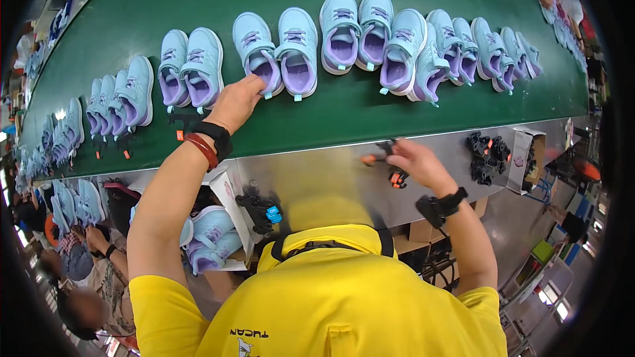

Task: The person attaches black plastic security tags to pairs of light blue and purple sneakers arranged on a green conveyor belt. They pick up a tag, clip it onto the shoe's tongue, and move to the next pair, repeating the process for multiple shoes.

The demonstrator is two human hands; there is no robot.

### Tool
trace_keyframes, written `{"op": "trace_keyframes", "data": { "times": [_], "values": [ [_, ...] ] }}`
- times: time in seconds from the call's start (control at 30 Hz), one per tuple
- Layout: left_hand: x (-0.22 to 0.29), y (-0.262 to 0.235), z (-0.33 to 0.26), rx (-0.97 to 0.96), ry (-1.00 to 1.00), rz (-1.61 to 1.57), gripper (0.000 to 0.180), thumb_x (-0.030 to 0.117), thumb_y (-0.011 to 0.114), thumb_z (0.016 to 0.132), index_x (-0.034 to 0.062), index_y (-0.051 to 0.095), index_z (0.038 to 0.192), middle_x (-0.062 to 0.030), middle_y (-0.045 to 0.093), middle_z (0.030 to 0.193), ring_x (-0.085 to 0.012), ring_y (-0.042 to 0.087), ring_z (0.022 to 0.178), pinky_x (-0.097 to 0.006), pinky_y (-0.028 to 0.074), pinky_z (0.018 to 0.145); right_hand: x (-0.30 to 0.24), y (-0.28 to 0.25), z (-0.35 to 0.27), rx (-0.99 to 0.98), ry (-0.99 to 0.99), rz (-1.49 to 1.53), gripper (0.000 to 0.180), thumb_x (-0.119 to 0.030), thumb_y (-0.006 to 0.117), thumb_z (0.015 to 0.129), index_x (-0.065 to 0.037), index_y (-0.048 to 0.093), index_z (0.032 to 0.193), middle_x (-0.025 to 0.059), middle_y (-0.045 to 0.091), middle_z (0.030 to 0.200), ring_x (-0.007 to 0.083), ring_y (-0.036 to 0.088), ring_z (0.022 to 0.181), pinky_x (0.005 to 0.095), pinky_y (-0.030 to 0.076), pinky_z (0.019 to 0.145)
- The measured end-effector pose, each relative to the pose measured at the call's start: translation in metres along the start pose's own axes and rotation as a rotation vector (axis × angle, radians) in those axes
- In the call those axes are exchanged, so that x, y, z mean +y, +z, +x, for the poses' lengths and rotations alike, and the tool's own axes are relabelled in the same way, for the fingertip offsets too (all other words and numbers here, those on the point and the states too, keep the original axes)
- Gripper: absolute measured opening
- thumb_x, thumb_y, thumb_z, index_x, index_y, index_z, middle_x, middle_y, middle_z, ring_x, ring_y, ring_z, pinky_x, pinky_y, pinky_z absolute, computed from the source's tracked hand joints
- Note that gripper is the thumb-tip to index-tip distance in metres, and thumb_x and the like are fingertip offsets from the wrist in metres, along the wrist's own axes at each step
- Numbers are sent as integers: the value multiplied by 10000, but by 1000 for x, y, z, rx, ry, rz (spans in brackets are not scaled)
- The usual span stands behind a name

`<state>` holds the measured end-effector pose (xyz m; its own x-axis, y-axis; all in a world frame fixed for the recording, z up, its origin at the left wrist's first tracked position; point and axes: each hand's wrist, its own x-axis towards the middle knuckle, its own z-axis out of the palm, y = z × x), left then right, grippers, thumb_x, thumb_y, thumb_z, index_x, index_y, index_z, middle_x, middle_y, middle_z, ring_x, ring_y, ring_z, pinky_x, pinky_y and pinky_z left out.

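Pairs of light-blue shoes with lilac linings stand in a row along the green conveyor belt [370, 109]. My left hand [233, 104] reaches onto the belt, its fingers closed at the heel of a shoe [253, 41]. Beside that one, its mate [297, 46] stands close by, apart from my hand. Over the metal ledge, my right hand [418, 162] pinches a small black plastic shoe hanger [385, 149] with an orange tag. Just below lies another hanger [398, 179], also orange-tagged; whether my hand touches it cannot be told.
On the ledge [317, 172] sit a pile of black hangers [488, 155] to the right and a bunch with a blue tag [259, 208] to the left. A white box [527, 158] stands at the right end. More shoes fill a carton [210, 238]; another person [99, 284] works lower left.
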<state>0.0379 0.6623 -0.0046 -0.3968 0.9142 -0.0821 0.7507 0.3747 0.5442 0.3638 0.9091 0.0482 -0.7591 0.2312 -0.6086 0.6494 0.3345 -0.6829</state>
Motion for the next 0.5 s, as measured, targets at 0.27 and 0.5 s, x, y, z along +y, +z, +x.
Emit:
{"op": "trace_keyframes", "data": {
  "times": [0.27, 0.5],
  "values": [
    [2, 2, -3, 24, 16, -23, 184, 21, 641, 781, 41, 557, 944, -112, 588, 931, -356, 599, 841, -411, 494, 684, -117, 115, 103, 26, -26, 600, 145, -166, 459, 970, -25, 435, 991, 52, 564, 623, 133, 535, 482, 285, 436, 479],
    [-2, -3, -4, -23, 14, -17, 171, 32, 635, 778, 51, 541, 919, -112, 570, 908, -358, 596, 796, -423, 492, 652, -125, 147, 116, 29, 19, 684, 138, -159, 448, 978, -26, 442, 1016, 50, 551, 628, 121, 527, 495, 279, 443, 484]
  ]
}}
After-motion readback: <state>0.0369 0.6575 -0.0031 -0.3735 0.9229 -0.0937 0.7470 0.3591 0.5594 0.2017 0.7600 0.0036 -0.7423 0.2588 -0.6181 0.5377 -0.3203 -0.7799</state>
